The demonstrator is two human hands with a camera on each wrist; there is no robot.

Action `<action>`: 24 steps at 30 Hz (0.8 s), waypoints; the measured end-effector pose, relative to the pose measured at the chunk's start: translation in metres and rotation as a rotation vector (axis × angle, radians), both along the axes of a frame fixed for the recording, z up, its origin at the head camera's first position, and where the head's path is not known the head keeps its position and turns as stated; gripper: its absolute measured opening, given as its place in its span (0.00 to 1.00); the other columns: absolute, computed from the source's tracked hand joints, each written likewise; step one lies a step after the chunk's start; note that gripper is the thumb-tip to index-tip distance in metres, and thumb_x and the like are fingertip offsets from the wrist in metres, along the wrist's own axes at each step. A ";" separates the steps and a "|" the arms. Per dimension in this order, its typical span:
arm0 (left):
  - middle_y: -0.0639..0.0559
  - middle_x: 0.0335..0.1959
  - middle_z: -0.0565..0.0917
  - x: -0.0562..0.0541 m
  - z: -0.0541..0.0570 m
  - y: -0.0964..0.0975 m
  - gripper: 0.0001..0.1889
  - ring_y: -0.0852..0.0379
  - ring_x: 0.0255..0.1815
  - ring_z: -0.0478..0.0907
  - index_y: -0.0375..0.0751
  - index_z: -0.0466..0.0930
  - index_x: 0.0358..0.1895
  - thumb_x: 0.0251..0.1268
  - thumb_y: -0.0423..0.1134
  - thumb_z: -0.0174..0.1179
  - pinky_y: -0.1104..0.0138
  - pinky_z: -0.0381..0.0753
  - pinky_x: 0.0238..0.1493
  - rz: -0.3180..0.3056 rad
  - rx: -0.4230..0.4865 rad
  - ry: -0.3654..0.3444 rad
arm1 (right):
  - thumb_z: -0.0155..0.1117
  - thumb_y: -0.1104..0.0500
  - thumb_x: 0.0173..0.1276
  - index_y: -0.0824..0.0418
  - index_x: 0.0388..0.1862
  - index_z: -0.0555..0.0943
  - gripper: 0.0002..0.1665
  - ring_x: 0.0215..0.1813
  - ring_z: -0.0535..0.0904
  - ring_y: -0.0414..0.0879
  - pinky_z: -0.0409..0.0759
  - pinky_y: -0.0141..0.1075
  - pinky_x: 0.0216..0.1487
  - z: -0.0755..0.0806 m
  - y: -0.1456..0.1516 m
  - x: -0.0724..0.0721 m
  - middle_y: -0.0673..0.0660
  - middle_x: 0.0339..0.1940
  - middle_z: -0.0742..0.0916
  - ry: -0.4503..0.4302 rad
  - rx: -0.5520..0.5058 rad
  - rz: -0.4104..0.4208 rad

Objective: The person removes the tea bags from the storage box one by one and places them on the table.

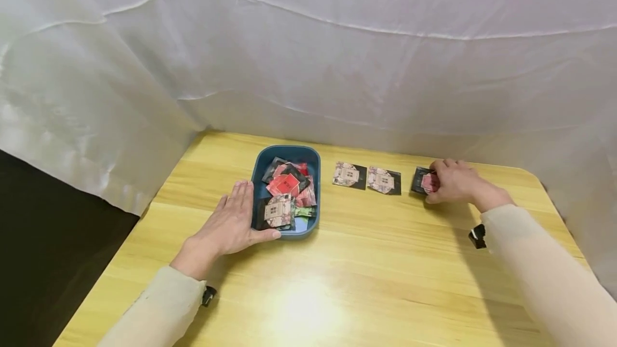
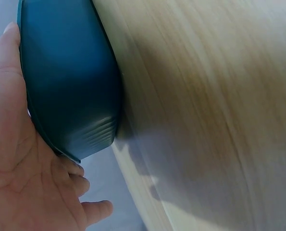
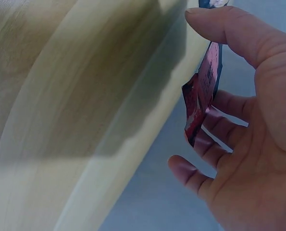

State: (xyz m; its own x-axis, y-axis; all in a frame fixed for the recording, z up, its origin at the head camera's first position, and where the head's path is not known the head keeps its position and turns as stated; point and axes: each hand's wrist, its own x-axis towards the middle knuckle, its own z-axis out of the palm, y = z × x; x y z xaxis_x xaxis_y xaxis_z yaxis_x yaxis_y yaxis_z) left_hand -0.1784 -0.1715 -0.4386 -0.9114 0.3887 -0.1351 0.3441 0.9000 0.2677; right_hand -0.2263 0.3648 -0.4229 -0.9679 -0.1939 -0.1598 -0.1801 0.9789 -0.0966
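And here the left hand (image 1: pixel 231 224) lies straight-fingered along the blue bin (image 1: pixel 296 234) of heaped packets (image 1: pixel 288 183); out right, the right hand (image 1: pixel 455 181) grips a pink-labelled sachet (image 1: pixel 421 180), beyond two floral sachets (image 1: pixel 349 175) on the worktop (image 1: pixel 385 261)!

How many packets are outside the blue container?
3 visible: left packet and middle packet side by side, right packet at the right hand. That hand may hide more.

Pale drapery (image 1: pixel 308 74), yellowish wooden table (image 1: pixel 385 261); bright glare (image 1: pixel 306 304)
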 end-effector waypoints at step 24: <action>0.28 0.86 0.42 0.000 0.002 0.000 0.76 0.32 0.88 0.38 0.25 0.38 0.84 0.54 0.89 0.50 0.36 0.43 0.84 -0.010 -0.005 0.031 | 0.84 0.50 0.51 0.73 0.73 0.70 0.56 0.63 0.72 0.74 0.74 0.70 0.62 -0.010 -0.009 -0.024 0.75 0.65 0.78 -0.159 -0.092 0.049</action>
State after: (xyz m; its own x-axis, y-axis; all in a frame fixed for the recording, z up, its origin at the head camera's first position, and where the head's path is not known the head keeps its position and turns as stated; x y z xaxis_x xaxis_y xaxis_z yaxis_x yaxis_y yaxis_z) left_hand -0.1781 -0.1711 -0.4363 -0.9114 0.3968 -0.1090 0.3608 0.8980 0.2519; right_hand -0.2501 0.3553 -0.4327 -0.9210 -0.2611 -0.2890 -0.2029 0.9550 -0.2162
